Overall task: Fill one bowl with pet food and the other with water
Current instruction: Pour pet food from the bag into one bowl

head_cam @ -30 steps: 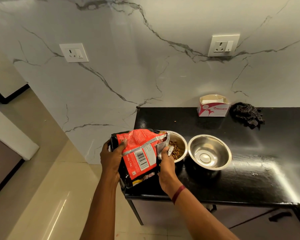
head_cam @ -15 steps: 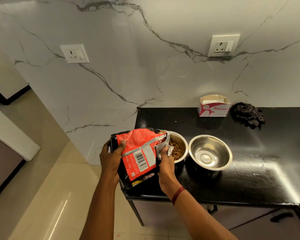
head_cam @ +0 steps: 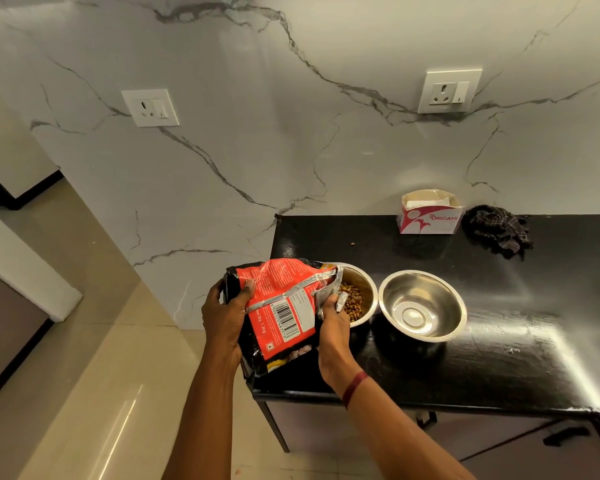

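Observation:
A red and black pet food bag (head_cam: 278,308) is tilted with its open mouth over the left steel bowl (head_cam: 364,284), which holds brown kibble (head_cam: 352,301). My left hand (head_cam: 226,315) grips the bag's bottom left side. My right hand (head_cam: 333,327) pinches the silver flap at the bag's mouth, right at the bowl's near rim. The right steel bowl (head_cam: 422,305) stands beside it, touching or nearly so, and looks empty. Both bowls sit on the black counter (head_cam: 499,358).
A pink and white tissue box (head_cam: 429,213) and a dark crumpled cloth (head_cam: 497,230) lie at the back of the counter by the marble wall. One stray kibble (head_cam: 352,243) lies behind the bowls. The counter's left edge drops to a beige floor (head_cam: 84,393).
Barely anything: both hands keep the bag tipped at the left bowl, and the view has shifted slightly.

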